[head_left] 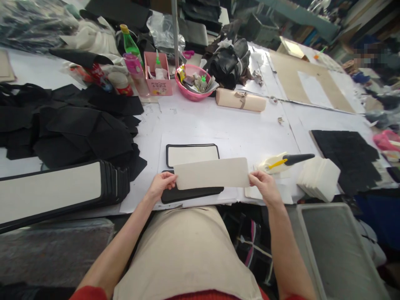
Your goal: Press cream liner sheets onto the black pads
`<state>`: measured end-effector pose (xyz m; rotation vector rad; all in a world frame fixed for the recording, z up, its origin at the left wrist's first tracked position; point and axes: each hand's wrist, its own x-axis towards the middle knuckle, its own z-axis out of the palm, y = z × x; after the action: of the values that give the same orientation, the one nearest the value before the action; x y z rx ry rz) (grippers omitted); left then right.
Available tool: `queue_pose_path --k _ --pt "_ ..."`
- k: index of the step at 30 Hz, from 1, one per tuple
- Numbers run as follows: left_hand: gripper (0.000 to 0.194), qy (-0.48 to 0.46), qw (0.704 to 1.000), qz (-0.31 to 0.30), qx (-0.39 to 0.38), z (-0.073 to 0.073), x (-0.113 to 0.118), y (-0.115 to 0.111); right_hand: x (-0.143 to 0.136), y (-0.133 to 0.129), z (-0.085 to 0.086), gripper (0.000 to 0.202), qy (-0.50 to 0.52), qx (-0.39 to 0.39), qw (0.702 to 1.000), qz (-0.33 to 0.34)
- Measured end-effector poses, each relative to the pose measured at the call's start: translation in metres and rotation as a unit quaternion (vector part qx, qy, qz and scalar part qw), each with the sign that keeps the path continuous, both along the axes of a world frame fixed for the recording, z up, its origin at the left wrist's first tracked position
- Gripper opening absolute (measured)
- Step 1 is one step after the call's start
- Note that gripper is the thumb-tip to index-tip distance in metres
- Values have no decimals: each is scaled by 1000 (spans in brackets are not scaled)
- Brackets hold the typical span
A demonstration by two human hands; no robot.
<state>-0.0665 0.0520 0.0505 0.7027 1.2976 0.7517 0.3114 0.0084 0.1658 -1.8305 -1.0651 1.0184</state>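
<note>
Between my two hands a cream rectangular board [212,173] with rounded corners is held up by its short ends. My left hand [163,182] pinches the left end, and my right hand [260,181] pinches the right end. Beneath it, partly covered, lies a black rectangular piece [193,195] on the white table. Just behind is a black piece with a cream board on it [192,156], leaving a black border around the edge. Right of my right hand, a yellow-handled tool [277,163] rests on a pale container with a dark pointed end.
Stacked black-edged cream boards [53,189] stand at the left, with black cut pieces [78,121] behind. A pink basket [195,96], a pink box [158,88] and a tan roll [240,100] line the back. White pieces [318,178] are stacked at right, near a grey bin [340,250].
</note>
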Motion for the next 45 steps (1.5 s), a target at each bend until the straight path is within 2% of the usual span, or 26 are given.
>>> queue_pose_path --k 4,7,11,14,18,26,45 --pt "40 58 998 19 1 3 -32 -13 -24 6 -60 33 54 -66 996 -24" --pt "42 100 994 29 -8 4 -44 -23 -37 3 -96 28 72 -107 991 -32" --pt "46 147 988 45 -25 4 -51 -33 -46 -7 -131 24 29 -129 991 -4" --pt "47 168 984 47 -31 3 -54 -38 -48 -12 -147 22 -48 -131 990 29" --pt "49 187 980 49 -38 -1 -54 -38 -49 -12 -151 20 -123 -136 981 56" --pt "43 186 980 54 -32 -8 -43 -30 -53 2 -141 17 -248 -187 948 75" --pt "38 195 977 78 -24 -28 -36 -23 -51 9 -149 18 -274 -219 932 90"
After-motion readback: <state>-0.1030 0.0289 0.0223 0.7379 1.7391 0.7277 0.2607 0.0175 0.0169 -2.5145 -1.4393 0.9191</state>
